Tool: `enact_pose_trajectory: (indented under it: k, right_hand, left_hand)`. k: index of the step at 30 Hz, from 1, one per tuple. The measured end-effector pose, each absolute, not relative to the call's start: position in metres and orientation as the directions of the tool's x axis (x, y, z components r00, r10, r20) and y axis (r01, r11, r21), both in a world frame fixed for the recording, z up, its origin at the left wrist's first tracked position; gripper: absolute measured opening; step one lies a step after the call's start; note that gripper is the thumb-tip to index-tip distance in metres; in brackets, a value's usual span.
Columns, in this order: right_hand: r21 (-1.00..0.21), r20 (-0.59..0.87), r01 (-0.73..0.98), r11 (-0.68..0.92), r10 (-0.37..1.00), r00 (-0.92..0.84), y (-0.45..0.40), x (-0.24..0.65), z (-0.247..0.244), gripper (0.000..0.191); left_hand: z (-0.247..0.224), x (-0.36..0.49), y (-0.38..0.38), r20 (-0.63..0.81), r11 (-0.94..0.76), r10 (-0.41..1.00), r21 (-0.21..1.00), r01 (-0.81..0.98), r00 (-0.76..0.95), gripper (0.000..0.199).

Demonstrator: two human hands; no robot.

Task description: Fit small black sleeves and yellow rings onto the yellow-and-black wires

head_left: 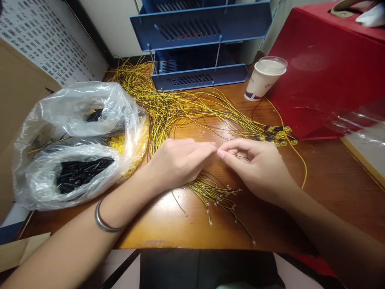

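Note:
My left hand (180, 162) reaches over the middle of the table, its fingers pressed together and pointing right. What it holds, if anything, is hidden from above. Almost touching its fingertips, my right hand (257, 166) is closed in a pinch, and a thin wire shows between its fingers. Below both hands lies a bunch of yellow and black wires (207, 188) with small clear tips fanned toward me. Behind the hands, a long tangle of yellow and black wires (180, 102) runs right to yellow and black end pieces (279, 135).
At left, clear plastic bags (75, 108) hold black sleeve-like pieces (84, 172) and yellow pieces (117, 143). A blue tray rack (201, 76) stands at the back. To its right are a paper cup (264, 80) and a red box (325, 72). The wooden table's (144, 237) front edge is near me.

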State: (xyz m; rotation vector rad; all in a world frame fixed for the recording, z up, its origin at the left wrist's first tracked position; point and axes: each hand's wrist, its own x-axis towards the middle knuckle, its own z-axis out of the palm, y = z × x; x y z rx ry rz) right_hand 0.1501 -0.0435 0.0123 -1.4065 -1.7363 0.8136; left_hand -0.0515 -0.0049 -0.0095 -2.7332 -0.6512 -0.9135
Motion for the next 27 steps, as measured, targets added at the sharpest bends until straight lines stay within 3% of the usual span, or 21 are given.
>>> enact_pose_trajectory:
  k: [12, 16, 21, 24, 27]
  right_hand:
    - [-0.85, 0.149, 0.493, 0.189, 0.982, -0.119, -0.043, 0.15, 0.011, 0.011]
    - [-0.851, 0.147, 0.492, 0.187, 0.982, -0.118, -0.043, 0.15, 0.009, 0.011]
    - [-0.841, 0.193, 0.491, 0.227, 0.974, -0.119, -0.046, 0.151, 0.004, 0.009]
    - [-0.839, 0.215, 0.486, 0.243, 0.97, -0.114, -0.047, 0.152, 0.002, 0.007]
    - [-0.822, 0.247, 0.5, 0.272, 0.962, -0.117, -0.046, 0.153, 0.0, 0.006]
  left_hand:
    - [-0.004, -0.051, -0.005, 0.58, -0.879, 0.353, -0.063, 0.473, 0.734, 0.014]
    - [-0.001, -0.049, -0.005, 0.567, -0.875, 0.39, -0.018, 0.484, 0.726, 0.014]
    - [-0.001, -0.043, -0.008, 0.575, -0.866, 0.482, 0.196, 0.46, 0.661, 0.01]
    - [0.0, -0.038, -0.011, 0.53, -0.786, 0.619, 0.418, 0.456, 0.58, 0.007]
    - [0.002, -0.034, -0.014, 0.393, -0.626, 0.761, 0.652, 0.428, 0.515, 0.008]
